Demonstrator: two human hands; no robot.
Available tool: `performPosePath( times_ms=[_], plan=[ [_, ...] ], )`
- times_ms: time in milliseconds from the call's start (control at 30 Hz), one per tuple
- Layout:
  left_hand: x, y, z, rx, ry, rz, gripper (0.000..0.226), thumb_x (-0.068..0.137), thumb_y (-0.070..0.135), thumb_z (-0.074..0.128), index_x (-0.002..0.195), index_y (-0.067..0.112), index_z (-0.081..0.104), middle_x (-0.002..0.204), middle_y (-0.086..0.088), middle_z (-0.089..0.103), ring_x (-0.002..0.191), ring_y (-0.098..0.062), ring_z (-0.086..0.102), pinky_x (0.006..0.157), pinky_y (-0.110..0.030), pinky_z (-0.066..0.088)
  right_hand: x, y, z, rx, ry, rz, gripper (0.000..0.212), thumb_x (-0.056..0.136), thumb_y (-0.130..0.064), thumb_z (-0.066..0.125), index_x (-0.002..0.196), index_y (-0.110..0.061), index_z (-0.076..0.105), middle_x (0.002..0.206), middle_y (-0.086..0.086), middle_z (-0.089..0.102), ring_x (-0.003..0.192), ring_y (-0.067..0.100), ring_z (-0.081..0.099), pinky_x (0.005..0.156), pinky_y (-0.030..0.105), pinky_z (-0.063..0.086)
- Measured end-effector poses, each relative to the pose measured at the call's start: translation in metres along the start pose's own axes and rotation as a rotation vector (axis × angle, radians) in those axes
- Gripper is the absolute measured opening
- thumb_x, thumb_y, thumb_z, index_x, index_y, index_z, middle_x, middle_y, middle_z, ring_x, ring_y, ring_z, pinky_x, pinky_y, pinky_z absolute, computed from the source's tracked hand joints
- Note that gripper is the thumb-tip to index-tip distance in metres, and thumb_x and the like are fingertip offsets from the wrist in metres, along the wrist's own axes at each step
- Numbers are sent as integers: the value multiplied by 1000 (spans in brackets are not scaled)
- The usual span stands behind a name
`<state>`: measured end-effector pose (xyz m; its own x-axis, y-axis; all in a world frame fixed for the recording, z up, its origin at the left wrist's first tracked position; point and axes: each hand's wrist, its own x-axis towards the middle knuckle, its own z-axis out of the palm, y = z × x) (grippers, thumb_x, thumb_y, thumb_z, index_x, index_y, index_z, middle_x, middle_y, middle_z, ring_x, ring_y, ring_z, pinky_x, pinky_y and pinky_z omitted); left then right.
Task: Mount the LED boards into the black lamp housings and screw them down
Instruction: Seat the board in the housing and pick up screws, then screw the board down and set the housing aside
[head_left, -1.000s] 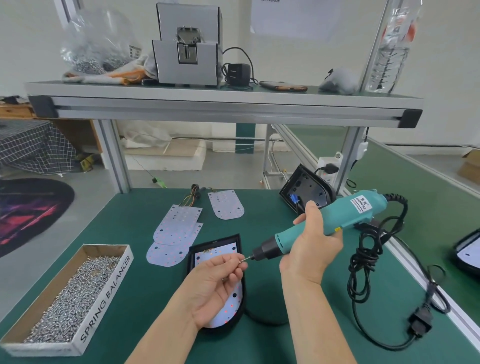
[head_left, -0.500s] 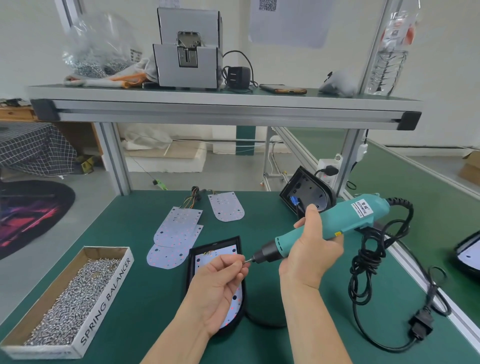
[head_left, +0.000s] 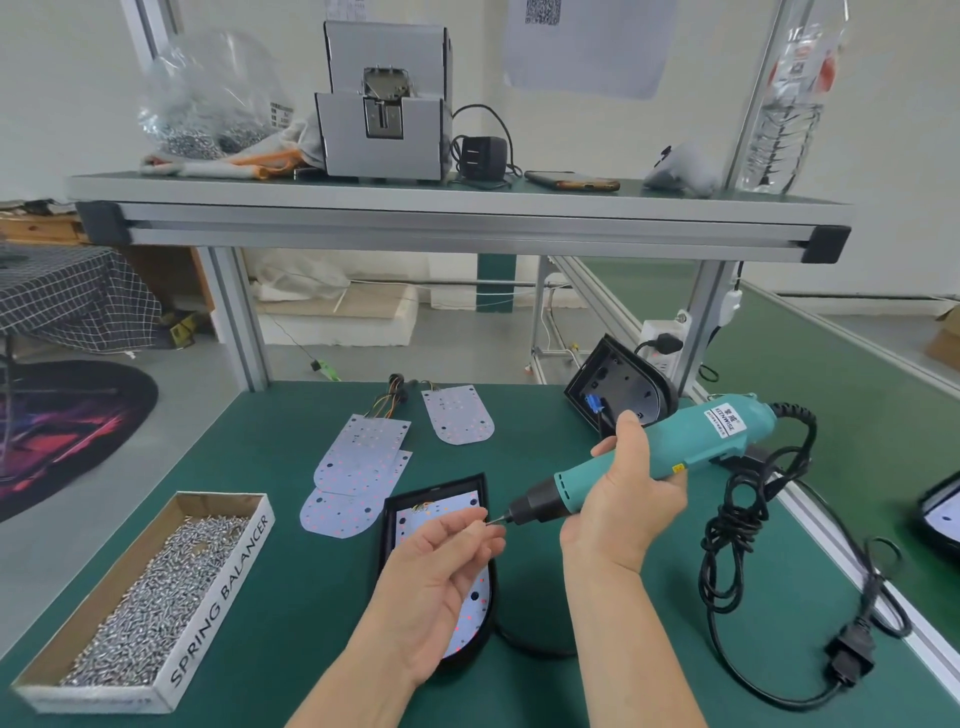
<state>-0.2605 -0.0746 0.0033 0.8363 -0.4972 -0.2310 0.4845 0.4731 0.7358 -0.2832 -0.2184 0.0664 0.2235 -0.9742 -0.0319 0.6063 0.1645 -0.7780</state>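
Head camera, and both hands are up over the green bench (head_left: 291, 613). The left hand (head_left: 441, 564) is palm-up above the black lamp housing (head_left: 388, 530). Its thumb and forefinger are closed tip to tip, pinching a tiny screw (head_left: 492, 521). The other fingers curl loosely behind and hold nothing. That screw sits right at the bit of the electric screwdriver (head_left: 696, 441), touching or next to touching; it's too fine to call.

The right hand (head_left: 623, 499) is wrapped round the teal barrel, fingers closed on it underneath, thumb standing up along the near side. The tool is tilted, its nose down toward nine o'clock and its tail up toward two o'clock. Its black cord (head_left: 737, 525) hangs off the tail in a bundle.

The housing lies flat on the bench with an LED board (head_left: 452, 506) seated inside it. The left hand covers the middle of the board.

At eleven o'clock from the housing, loose LED boards (head_left: 358, 462) lie overlapping. One more board (head_left: 457, 415) lies at twelve o'clock. At one o'clock a second housing (head_left: 623, 387) leans up on edge. Out at nine o'clock sits a cardboard box of screws (head_left: 145, 597).
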Motion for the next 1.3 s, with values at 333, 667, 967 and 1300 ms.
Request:
performPosePath(
  times_ms=[333, 667, 967, 1300],
  plan=[
    [23, 40, -63, 967, 630, 148, 41, 82, 49, 74, 75, 10, 64, 69, 5, 59, 61, -15, 48, 58, -29, 34, 11, -6, 6, 0, -27, -51, 20, 78, -27, 73, 79, -22, 54, 55, -6, 58, 54, 10, 54, 60, 30, 46],
    [47, 31, -24, 1033, 201, -225, 32, 64, 25, 89, 82, 5, 73, 80, 0, 76, 78, -21, 72, 76, -31, 56, 26, 12, 12, -142, -184, -242, 17, 79, -26, 74, 75, -20, 59, 60, -4, 59, 55, 12, 56, 54, 21, 48],
    [51, 21, -15, 865, 177, -248, 27, 67, 9, 82, 93, 6, 77, 88, -7, 78, 88, -26, 75, 94, -41, 56, 39, 34, 3, -352, -274, -332, 20, 75, -37, 73, 67, -30, 57, 56, -14, 54, 54, 12, 50, 56, 35, 49],
    [54, 19, -19, 865, 172, -256, 16, 78, 3, 76, 94, 6, 77, 86, -8, 78, 84, -27, 76, 92, -42, 57, 42, 45, 4, -374, -273, -380, 27, 74, -42, 70, 68, -21, 54, 54, -15, 53, 51, 8, 49, 55, 31, 49]
  ],
)
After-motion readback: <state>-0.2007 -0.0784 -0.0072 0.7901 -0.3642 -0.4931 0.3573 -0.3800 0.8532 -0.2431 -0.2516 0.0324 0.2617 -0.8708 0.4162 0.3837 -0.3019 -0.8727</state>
